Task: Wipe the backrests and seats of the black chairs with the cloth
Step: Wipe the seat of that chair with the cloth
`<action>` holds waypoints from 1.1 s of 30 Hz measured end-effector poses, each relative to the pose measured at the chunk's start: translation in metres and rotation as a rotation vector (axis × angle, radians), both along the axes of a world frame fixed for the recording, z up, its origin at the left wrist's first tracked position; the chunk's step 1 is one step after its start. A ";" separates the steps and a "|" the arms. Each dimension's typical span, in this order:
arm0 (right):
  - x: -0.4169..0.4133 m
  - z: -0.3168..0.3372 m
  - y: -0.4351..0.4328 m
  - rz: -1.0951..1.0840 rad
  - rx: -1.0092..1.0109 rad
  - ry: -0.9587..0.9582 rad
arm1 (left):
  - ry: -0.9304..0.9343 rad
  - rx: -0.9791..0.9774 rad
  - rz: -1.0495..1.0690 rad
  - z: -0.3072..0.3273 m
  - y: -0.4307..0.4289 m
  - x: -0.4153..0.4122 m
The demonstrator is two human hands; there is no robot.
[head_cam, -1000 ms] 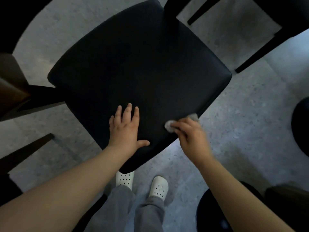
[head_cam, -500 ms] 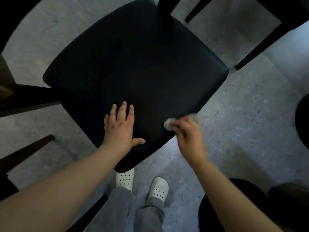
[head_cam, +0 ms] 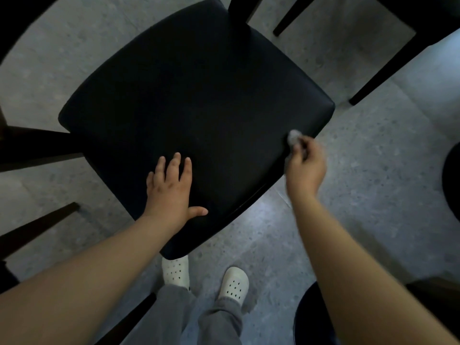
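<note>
Moved since the earlier frame: right hand [head_cam: 307, 168] and cloth [head_cam: 293, 137], displaced from the near part of the seat's right edge toward its far right corner. Unchanged: left hand [head_cam: 171, 188], flat on the near portion of the seat [head_cam: 194, 95], fingers straight and spread, thumb out, grasping nothing.

Right hand: fingers curled round the cloth, bunched into a small grey wad. Cloth position: at the finger ends, touching the seat at its right edge, partly blurred by motion.

Step in hand, as judged: wiping the seat border. Backrest not clearly in view; only a dark upright post [head_cam: 237, 13] at the far edge.

Risks from here:
- Overrunning the edge. Cause: wad held right at the border, beside open floor [head_cam: 373, 183]. Result: lost contact, unwiped strip.
- Dropping the cloth. Cause: small wad gripped at the finger ends during a fast stroke.
- Uneven coverage. Cause: small contact patch against a broad seat; centre and far left easily skipped.
- Shifting the chair. Cause: sideways push under the left hand's weight, with a neighbouring chair leg [head_cam: 388, 67] near on the right
</note>
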State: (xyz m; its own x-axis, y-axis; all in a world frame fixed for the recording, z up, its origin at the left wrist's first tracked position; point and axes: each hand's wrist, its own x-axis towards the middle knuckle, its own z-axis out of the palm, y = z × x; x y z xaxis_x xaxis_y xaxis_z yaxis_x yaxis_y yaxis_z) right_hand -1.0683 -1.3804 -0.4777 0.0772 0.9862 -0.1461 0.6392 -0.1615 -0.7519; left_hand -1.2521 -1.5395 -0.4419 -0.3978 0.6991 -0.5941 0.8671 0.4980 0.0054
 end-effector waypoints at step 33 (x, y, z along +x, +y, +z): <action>-0.028 0.022 -0.183 0.347 -0.175 0.138 | -0.196 0.222 0.062 0.024 -0.042 -0.030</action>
